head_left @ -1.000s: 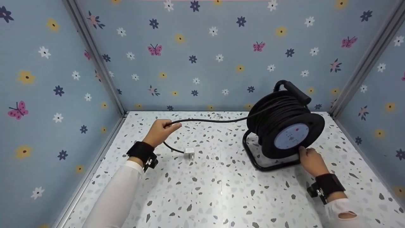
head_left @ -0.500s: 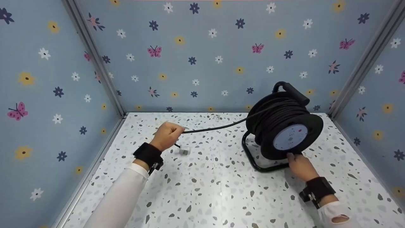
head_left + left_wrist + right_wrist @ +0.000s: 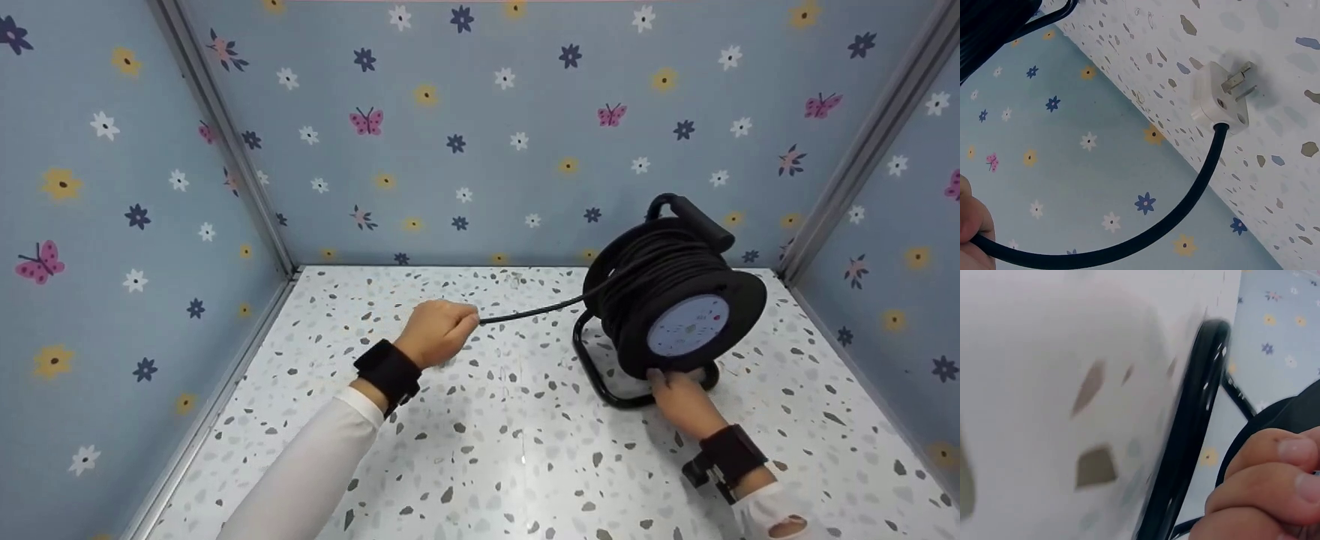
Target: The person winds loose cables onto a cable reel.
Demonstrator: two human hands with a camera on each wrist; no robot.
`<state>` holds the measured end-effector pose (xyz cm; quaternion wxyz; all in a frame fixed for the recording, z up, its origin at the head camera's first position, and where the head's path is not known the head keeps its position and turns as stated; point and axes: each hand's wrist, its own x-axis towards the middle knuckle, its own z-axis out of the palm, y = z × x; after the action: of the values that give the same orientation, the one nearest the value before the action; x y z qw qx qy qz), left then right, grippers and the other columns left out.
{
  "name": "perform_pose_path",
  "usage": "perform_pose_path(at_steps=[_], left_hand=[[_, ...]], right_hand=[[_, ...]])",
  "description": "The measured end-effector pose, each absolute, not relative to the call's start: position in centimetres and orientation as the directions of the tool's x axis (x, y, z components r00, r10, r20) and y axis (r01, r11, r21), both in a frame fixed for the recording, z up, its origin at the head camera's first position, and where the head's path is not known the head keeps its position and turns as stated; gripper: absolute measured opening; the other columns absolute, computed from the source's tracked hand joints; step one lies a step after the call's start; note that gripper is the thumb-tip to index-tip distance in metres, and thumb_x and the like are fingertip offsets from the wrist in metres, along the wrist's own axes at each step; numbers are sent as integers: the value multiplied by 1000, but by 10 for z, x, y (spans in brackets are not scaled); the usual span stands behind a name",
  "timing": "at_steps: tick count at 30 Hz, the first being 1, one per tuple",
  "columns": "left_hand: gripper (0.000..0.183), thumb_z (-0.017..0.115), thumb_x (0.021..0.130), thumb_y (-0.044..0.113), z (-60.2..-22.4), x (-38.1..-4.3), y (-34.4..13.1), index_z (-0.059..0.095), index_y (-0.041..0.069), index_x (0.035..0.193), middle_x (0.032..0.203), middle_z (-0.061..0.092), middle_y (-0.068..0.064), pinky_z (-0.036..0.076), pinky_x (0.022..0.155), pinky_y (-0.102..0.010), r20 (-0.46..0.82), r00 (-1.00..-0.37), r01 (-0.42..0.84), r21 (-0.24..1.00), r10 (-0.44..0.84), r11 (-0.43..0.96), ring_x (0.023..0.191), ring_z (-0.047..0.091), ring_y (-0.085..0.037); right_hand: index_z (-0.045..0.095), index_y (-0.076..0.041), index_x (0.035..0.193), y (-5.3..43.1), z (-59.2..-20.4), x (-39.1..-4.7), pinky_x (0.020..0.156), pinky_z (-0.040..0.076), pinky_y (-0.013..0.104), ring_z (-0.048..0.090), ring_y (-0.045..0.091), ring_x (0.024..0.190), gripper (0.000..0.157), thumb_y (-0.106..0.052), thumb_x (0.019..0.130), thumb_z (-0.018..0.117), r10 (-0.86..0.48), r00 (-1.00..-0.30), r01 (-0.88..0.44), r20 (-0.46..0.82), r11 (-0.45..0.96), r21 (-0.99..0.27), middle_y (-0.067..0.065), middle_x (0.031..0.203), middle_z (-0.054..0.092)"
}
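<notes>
A black cable reel [image 3: 656, 277] stands on its tubular frame [image 3: 592, 371] at the right, wound with black cable and fitted with a pale round socket panel [image 3: 688, 325]. My left hand [image 3: 440, 332], left of the reel, grips the loose cable [image 3: 536, 310], which runs from the fist to the drum. In the left wrist view, the cable's tail curves to a white plug [image 3: 1221, 98] with metal pins. My right hand [image 3: 684, 403] holds the reel's lower front rim with curled fingers [image 3: 1264, 495]; the exact part gripped is hidden.
The speckled white tabletop [image 3: 517, 450] is bounded by flowered blue panels [image 3: 480, 135] at the back and both sides. Metal corner posts [image 3: 225, 135] stand where the panels meet. The reel's carrying handle [image 3: 701, 221] rises close to the back panel.
My left hand has moved right, towards the reel, and the cable span has shortened. My right hand has moved left along the reel's lower rim, and the socket panel has turned clockwise.
</notes>
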<state>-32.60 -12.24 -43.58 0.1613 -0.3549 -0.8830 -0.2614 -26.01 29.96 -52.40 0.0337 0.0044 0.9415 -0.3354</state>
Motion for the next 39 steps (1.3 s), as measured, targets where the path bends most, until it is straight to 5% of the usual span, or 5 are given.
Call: perform_pose_path(at_steps=[4,10,22,29,39], left_hand=[[41,48,111,18,-438,-327,-109,42,19,70,63,30,9,28,62,-31,441,-700,708,326,562,626,57,29,-12],[39,45,115,22,-439,-330,-85,44,17,76,64,32,7,29,61,-33,412,-691,717,282,594,638,58,31,-13],[37,38,118,28,-442,-335,-30,53,11,88,65,36,7,38,58,-37,381,-733,669,253,564,699,59,46,-19],[32,37,117,22,-437,-333,-4,64,6,110,88,68,-8,56,75,-45,362,-738,674,372,569,638,80,67,-27],[32,33,118,13,-429,-333,27,61,0,129,106,64,-14,46,85,-34,313,-714,671,563,627,483,90,54,-21]], right_hand=[[67,2,98,288,-519,-259,83,51,50,60,30,77,55,-36,118,33,-11,-998,32,-62,757,-652,13,79,57],[43,-17,66,272,-508,-257,60,39,35,38,16,55,55,-32,118,37,-34,-999,-23,0,693,-721,-3,62,41],[42,-17,63,253,-476,-251,53,34,28,36,10,49,56,-29,118,43,-47,-990,-132,131,608,-783,-8,54,41],[58,-7,73,253,-456,-253,55,39,28,45,11,51,51,-30,118,45,-18,-987,-141,161,582,-801,-6,54,49],[58,-5,76,263,-429,-258,53,38,27,45,10,51,50,-32,117,47,12,-975,-179,223,558,-811,-6,55,47]])
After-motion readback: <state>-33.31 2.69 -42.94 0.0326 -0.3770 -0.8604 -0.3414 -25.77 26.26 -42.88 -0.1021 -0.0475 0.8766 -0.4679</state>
